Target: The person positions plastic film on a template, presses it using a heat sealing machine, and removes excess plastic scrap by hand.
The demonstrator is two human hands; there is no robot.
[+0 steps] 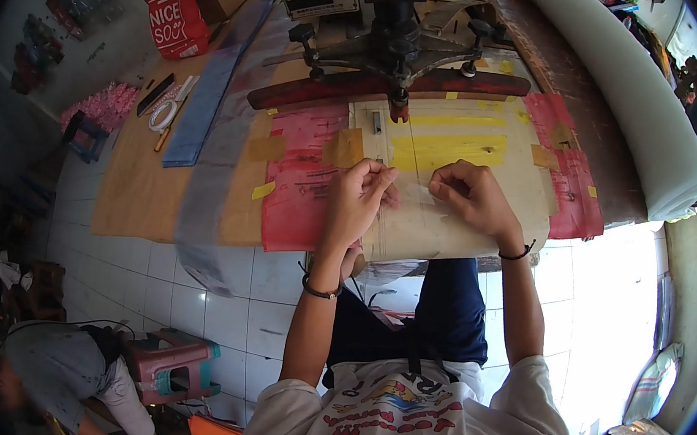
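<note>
My left hand [359, 197] is over the inner edge of the left red sheet [305, 183], its thumb and fingertips pinched together; anything between them is too small to make out. To its right, my right hand [476, 197] hovers above the beige board [441, 227], fingers curled in, and what they hold, if anything, is hidden. Yellow strips [449, 150] lie on the board beyond my hands. A small metal piece [377, 122] rests near the board's upper left. Above stands a dark machine head [400, 53] with a long red bar [311, 93].
A blue folded strip [203, 109], white tape roll [163, 116] and red bag [174, 17] are at the left. A thick white roll [639, 121] lies at the right. Another person [65, 366] bends beside a stool [176, 365] at the lower left.
</note>
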